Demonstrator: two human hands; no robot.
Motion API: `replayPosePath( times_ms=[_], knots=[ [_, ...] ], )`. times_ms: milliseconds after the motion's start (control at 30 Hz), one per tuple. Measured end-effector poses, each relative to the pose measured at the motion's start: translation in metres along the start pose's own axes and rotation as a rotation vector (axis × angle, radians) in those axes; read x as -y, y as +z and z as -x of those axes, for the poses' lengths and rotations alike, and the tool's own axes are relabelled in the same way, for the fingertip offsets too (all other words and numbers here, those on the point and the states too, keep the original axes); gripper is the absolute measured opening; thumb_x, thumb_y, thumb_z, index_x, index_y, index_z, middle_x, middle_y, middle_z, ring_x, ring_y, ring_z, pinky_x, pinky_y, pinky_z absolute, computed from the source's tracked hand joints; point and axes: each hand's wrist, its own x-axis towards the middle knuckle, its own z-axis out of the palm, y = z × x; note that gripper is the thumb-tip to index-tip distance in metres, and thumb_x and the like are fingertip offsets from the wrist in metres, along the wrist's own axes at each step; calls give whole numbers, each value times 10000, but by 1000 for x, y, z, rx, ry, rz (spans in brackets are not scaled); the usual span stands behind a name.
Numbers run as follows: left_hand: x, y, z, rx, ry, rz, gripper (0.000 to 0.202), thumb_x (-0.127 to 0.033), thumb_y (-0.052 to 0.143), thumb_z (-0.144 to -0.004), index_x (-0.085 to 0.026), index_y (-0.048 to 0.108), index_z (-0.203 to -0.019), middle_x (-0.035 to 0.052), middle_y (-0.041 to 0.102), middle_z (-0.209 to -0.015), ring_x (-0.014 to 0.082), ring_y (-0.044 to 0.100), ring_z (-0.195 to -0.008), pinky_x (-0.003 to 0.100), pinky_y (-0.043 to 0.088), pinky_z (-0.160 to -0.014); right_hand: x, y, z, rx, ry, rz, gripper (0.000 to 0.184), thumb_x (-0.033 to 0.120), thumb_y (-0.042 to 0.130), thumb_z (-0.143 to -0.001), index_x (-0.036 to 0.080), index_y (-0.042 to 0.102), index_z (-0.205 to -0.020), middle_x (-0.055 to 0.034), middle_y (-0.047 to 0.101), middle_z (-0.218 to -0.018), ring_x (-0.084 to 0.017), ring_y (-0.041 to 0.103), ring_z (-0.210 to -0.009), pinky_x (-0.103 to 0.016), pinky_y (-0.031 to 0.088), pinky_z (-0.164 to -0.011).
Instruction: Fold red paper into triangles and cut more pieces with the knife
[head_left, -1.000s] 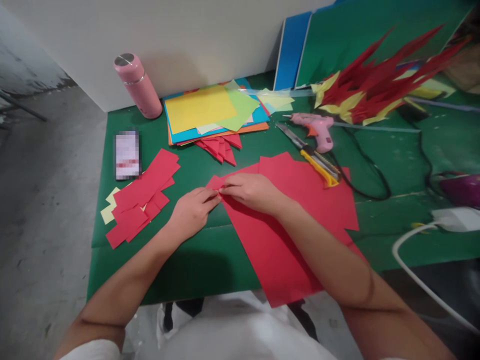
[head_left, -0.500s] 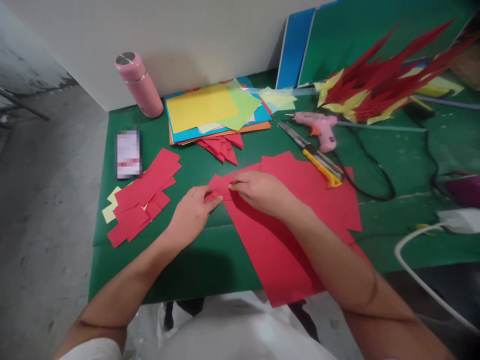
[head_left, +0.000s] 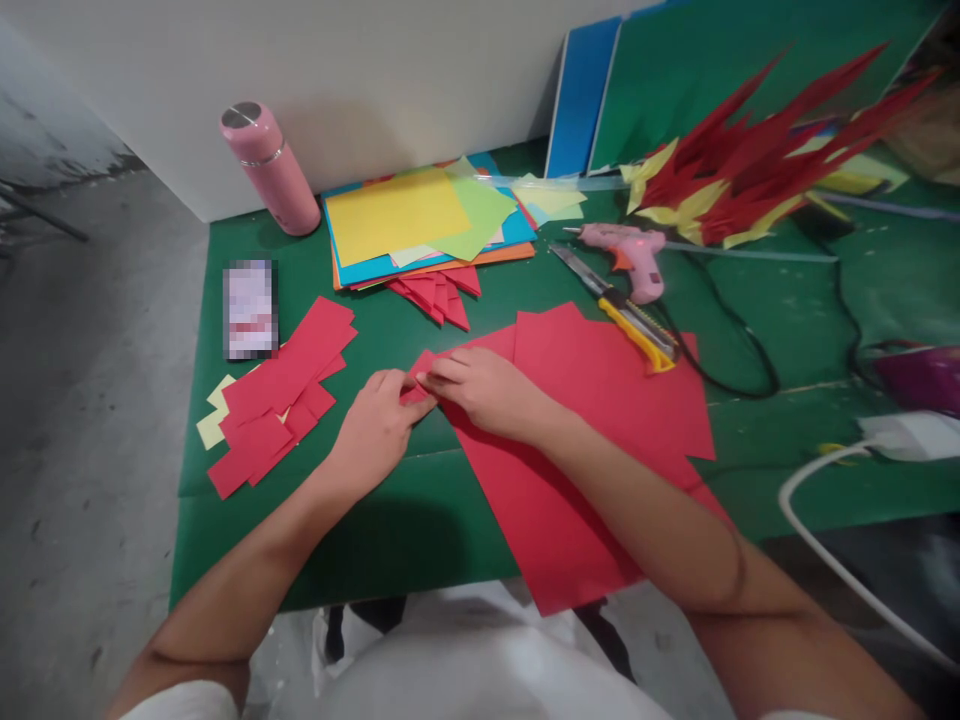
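Observation:
A small piece of red paper point(head_left: 424, 361) lies between my two hands, partly covered by the fingers. My left hand point(head_left: 377, 422) pinches its left end between thumb and fingers. From the right, my right hand point(head_left: 491, 392) presses its fingertips on the same piece, close to the left thumb. Under my right hand and forearm spread large red paper sheets point(head_left: 592, 385). Cut red strips point(head_left: 289, 365) lie left of my left hand, with pale yellow pieces point(head_left: 212, 430) beneath them. Folded red paper points point(head_left: 442, 295) sit just beyond my hands.
A yellow utility knife point(head_left: 637, 325) rests on the red sheets, blade out, beside a pink glue gun point(head_left: 630, 255). Coloured paper point(head_left: 397, 215) is stacked at the back near a pink bottle point(head_left: 274, 175). A red-and-yellow paper flame shape point(head_left: 739, 170) and a white cable point(head_left: 814, 525) are right.
My right hand has slid left along the small red piece, so its fingertips now meet my left hand's. My left hand keeps its pinch. The view has shifted slightly.

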Motion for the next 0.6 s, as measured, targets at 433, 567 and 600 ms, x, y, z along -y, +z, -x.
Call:
replayPosePath(
  times_ms=[433,567,600],
  knots=[
    [-2,-5,-3,-21,15,57,274,-135,507,-906,-200,740,-1035,78,537,-881,199,528,-812,320,492,-713,6,-3,-7,60,128,-84,423,113,385,-958,189,610,-1308,-126,595,-979,-234,456,-830,-355,320,-684],
    [3,-1,-6,-115,9,83,201,-224,548,-944,-187,722,-1037,120,611,-1077,232,581,-987,377,516,-866,-1,-15,1,75,123,-223,376,279,453,-990,189,607,-1321,-132,605,-1064,-241,485,-900,-376,397,-795],
    [5,-1,-7,-129,27,62,207,-246,538,-959,-179,711,-1051,120,632,-1075,226,595,-973,369,523,-856,-4,-17,4,84,113,-251,392,325,516,-968,178,607,-1320,-140,603,-1125,-257,494,-970,-396,409,-848]
  ],
)
